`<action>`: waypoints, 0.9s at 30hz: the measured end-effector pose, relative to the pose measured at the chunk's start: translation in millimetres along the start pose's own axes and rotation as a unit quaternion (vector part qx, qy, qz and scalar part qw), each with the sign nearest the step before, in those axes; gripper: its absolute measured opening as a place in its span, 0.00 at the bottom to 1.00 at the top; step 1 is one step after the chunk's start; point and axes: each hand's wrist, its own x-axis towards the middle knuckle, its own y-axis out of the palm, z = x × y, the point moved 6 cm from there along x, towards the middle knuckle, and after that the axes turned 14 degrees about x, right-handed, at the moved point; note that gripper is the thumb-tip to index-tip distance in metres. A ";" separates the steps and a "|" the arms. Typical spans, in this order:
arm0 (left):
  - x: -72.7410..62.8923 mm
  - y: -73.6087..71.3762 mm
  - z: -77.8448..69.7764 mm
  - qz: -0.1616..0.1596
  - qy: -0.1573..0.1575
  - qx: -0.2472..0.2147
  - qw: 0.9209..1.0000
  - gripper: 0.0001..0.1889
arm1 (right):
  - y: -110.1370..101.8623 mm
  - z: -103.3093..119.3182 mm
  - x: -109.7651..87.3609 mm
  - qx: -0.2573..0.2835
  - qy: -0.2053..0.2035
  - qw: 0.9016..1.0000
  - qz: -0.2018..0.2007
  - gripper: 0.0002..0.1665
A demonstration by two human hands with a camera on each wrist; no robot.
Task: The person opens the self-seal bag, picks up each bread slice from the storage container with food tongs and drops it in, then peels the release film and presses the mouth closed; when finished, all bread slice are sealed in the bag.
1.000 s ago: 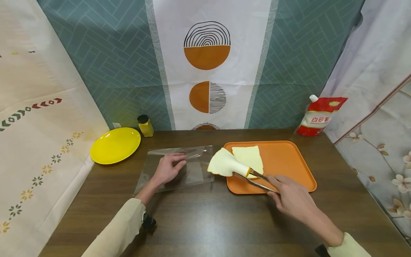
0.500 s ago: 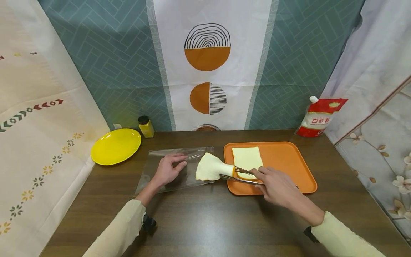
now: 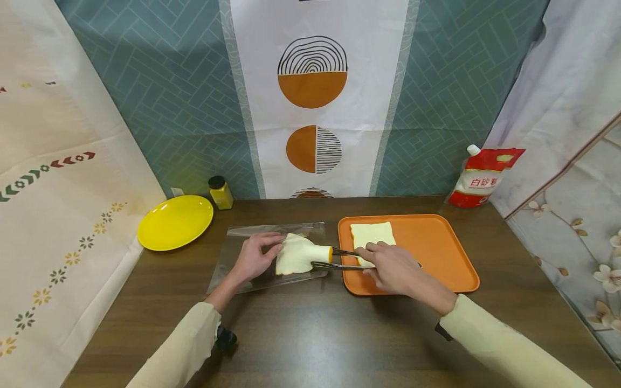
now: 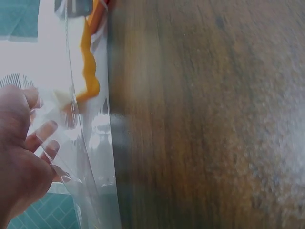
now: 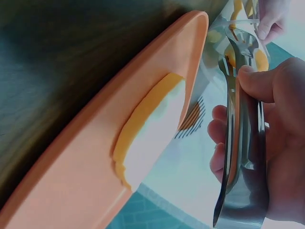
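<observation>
My right hand (image 3: 398,267) grips metal tongs (image 5: 245,119) with fork-like ends. The tongs pinch the right end of a white bread slice (image 3: 297,254) with an orange-brown crust, curling that end into a roll while the other end fans out. The slice overlaps a clear plastic bag (image 3: 230,253) lying on the table, its fanned end right at my left thumb. My left hand (image 3: 257,254) holds the bag's raised film, thumb and fingers a little apart; in the left wrist view its fingers (image 4: 47,148) show through the film. A second bread slice (image 5: 150,136) lies on the orange tray (image 3: 436,253).
A yellow plate (image 3: 174,223) sits at the back left, beside a yellow jar with a black lid (image 3: 220,192). At the back right stands a red and white pouch (image 3: 480,178) with a white cap. Patterned cloth hangs around the brown table (image 3: 310,334).
My right hand has moved left with the tongs, carrying the bread slice from the tray's edge over the plastic bag to my left fingers. My left hand stays in place.
</observation>
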 end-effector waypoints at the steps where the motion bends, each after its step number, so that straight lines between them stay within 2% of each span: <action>1: 0.2 0.1 0.0 0.000 -0.001 -0.001 1.000 0.12 | 1.1 1.0 2.7 -0.001 -0.002 1.000 0.003 0.23; 7: 0.5 -0.4 -0.5 -0.002 -0.004 -0.006 1.000 0.12 | 7.4 5.9 15.7 -0.009 -0.015 1.000 0.010 0.23; 12: 1.3 -2.5 -2.2 -0.012 0.005 -0.003 1.000 0.12 | 11.8 8.6 24.5 -0.007 -0.030 0.999 0.009 0.19; 27: 1.6 -2.8 -2.9 -0.012 0.013 0.003 1.000 0.13 | 15.7 4.9 36.2 0.010 -0.009 0.999 0.033 0.24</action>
